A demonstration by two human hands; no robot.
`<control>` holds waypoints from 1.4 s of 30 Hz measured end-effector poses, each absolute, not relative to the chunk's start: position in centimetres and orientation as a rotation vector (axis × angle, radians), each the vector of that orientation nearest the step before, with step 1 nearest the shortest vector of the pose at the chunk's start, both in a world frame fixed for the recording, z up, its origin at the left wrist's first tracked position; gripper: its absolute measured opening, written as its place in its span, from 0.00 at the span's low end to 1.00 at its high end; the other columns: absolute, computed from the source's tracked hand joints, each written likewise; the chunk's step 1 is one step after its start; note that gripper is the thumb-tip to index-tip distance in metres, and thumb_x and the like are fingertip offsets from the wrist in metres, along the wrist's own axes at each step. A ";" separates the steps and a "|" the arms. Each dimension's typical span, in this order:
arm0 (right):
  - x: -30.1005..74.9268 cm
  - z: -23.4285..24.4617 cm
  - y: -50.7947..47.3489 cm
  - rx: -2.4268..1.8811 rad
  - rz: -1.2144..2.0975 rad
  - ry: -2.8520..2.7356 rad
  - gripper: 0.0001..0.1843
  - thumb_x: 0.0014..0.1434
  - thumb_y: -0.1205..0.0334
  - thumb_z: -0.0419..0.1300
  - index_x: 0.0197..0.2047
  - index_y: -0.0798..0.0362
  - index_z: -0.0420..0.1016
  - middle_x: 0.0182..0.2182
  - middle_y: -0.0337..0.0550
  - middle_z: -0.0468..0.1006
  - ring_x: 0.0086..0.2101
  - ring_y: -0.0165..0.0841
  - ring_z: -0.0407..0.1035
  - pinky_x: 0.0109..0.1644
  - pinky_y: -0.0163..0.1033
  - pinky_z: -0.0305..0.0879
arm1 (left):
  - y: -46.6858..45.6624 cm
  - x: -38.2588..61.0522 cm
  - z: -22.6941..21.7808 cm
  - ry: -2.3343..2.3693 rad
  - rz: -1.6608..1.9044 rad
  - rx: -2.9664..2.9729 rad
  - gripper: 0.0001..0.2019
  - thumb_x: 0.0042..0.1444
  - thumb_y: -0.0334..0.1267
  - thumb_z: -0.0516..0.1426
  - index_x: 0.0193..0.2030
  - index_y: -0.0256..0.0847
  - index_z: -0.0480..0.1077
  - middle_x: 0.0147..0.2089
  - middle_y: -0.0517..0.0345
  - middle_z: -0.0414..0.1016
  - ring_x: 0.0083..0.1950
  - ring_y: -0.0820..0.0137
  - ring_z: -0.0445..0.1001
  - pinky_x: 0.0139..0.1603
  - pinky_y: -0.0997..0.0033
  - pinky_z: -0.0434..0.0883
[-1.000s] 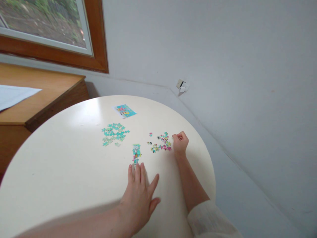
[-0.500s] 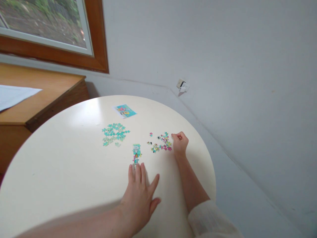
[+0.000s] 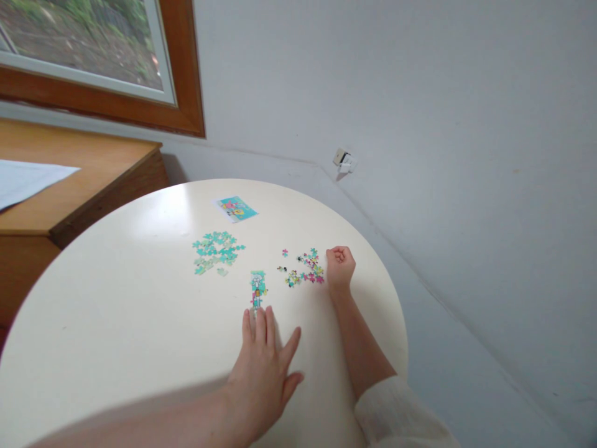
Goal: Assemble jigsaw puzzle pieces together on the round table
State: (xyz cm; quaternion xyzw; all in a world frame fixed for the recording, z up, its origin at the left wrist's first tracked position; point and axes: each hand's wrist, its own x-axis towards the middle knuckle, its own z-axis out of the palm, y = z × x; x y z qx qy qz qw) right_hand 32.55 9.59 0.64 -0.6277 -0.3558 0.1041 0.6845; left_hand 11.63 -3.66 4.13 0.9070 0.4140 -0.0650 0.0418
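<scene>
One narrow joined strip [image 3: 257, 284] done, lying mid-counter [image 3: 140, 317], and the left hand [image 3: 261, 364] is flat, grip wide, fingertips at its near end! Plenty sits loose: teal pieces [image 3: 227, 255] far left of the strip, mixed-colour pieces [image 3: 318, 271] to its right, picture card [image 3: 239, 208] beyond. Right hand [image 3: 341, 270] beside the mixed lot, grip curled tight; on a piece? Cannot tell!
</scene>
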 end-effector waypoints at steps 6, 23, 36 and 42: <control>32.7 0.5 9.6 -1.446 0.186 -0.822 0.05 0.39 0.65 0.55 0.19 0.51 0.59 0.13 0.27 0.57 0.18 0.24 0.52 0.22 0.31 0.48 | -3.7 11.7 4.3 1.268 -0.202 2.739 0.29 0.59 0.56 0.44 0.65 0.51 0.52 0.65 0.34 0.54 0.65 0.38 0.49 0.58 0.32 0.45; 32.5 0.6 9.4 -1.478 0.157 -0.860 0.09 0.39 0.66 0.55 0.17 0.50 0.56 0.11 0.26 0.52 0.16 0.23 0.48 0.21 0.32 0.44 | -3.6 11.7 4.4 1.278 -0.196 2.722 0.28 0.59 0.56 0.44 0.64 0.52 0.53 0.65 0.36 0.56 0.65 0.39 0.50 0.59 0.33 0.44; 32.7 0.2 9.4 -1.483 0.129 -0.908 0.10 0.40 0.65 0.55 0.17 0.50 0.55 0.11 0.26 0.51 0.16 0.24 0.47 0.21 0.32 0.42 | -3.7 11.7 4.2 1.281 -0.181 2.730 0.28 0.58 0.57 0.44 0.64 0.52 0.53 0.64 0.36 0.56 0.65 0.39 0.51 0.58 0.32 0.44; 32.9 -0.1 9.5 -1.487 0.116 -0.921 0.09 0.40 0.65 0.55 0.18 0.50 0.55 0.12 0.26 0.50 0.17 0.24 0.47 0.22 0.32 0.43 | -3.8 11.7 4.1 1.295 -0.174 2.758 0.29 0.59 0.56 0.44 0.65 0.51 0.52 0.65 0.35 0.56 0.65 0.39 0.50 0.59 0.32 0.43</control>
